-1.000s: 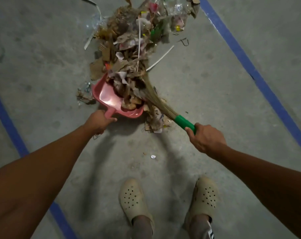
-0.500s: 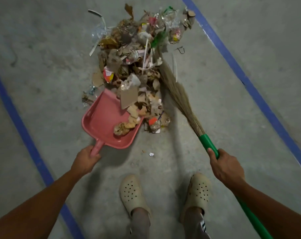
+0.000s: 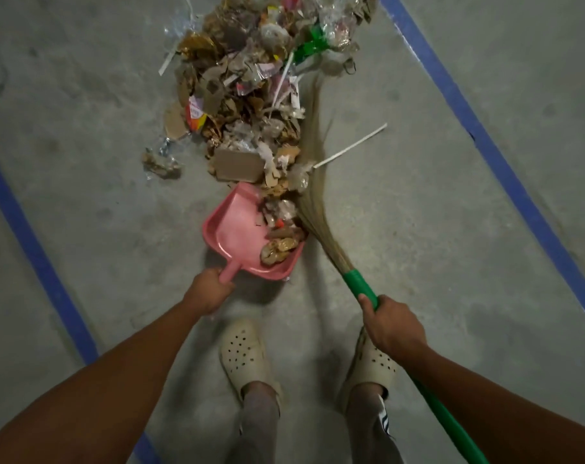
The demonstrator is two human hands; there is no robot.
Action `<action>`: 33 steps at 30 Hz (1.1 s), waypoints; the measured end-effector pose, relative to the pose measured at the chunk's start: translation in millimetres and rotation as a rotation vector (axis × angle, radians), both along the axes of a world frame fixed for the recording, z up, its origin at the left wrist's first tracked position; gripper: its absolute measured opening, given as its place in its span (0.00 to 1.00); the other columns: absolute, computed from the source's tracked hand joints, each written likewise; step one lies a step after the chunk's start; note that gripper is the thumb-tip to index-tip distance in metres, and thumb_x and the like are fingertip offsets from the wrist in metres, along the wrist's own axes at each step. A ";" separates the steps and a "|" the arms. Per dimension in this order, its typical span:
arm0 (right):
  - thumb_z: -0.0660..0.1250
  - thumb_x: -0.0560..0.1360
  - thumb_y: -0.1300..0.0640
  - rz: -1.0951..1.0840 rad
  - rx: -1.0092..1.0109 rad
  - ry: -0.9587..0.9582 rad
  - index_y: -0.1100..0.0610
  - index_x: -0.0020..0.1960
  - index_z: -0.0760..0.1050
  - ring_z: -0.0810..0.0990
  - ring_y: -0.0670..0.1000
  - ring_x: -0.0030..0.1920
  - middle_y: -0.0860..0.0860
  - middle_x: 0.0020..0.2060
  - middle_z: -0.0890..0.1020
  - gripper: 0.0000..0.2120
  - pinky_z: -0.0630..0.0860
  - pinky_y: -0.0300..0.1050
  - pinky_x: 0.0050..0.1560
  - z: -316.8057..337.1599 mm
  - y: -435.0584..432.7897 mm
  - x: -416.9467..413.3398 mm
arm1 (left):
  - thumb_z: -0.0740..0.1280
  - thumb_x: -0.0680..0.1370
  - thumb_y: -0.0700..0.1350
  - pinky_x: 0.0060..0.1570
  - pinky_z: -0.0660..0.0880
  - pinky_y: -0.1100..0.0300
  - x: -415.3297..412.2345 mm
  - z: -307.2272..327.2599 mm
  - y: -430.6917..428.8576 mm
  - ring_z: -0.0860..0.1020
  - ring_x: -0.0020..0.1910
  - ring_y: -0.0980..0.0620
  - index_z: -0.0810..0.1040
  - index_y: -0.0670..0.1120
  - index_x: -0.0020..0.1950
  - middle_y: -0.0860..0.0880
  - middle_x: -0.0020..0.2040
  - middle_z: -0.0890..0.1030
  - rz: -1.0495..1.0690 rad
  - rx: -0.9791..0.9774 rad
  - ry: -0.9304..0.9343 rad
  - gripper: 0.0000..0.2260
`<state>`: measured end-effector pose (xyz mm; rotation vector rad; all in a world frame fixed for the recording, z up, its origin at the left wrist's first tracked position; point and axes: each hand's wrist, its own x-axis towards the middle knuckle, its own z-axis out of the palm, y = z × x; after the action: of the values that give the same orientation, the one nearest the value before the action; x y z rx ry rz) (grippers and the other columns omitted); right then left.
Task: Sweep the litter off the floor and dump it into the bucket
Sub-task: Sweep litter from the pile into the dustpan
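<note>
**Sweep partway: dustpan lightly loaded, most litter on the floor**

Our left hand (image 3: 210,289) has its fingers wrapped round the handle of the pink dustpan (image 3: 232,229). Our right hand (image 3: 391,326) is clenched on the green handle of the grass broom (image 3: 313,199), just below the bristles. A few scraps sit in the pan's right side. The litter pile (image 3: 247,92) lies on the concrete floor (image 3: 435,229) beyond the pan's lip, with the bristles touching its right edge. The pile is well apart from both hands, and only the scraps in the pan are near our left fingers. No bucket in view. We judge several pan loads and every dump are left to do
</note>
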<state>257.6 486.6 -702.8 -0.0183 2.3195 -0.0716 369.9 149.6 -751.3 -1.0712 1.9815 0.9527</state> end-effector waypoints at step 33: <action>0.51 0.82 0.35 -0.091 -0.061 0.048 0.60 0.50 0.75 0.81 0.53 0.36 0.55 0.38 0.79 0.29 0.79 0.47 0.36 -14.4 -134.2 -111.6 | 0.69 0.76 0.40 0.28 0.72 0.58 -60.9 17.7 -141.9 0.78 0.28 0.41 0.77 0.39 0.44 0.35 0.37 0.81 0.109 -0.250 -0.009 0.05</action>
<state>145.9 352.4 -717.2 0.0552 2.3650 -0.1893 309.0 7.7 -733.6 -1.3300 2.0920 0.7666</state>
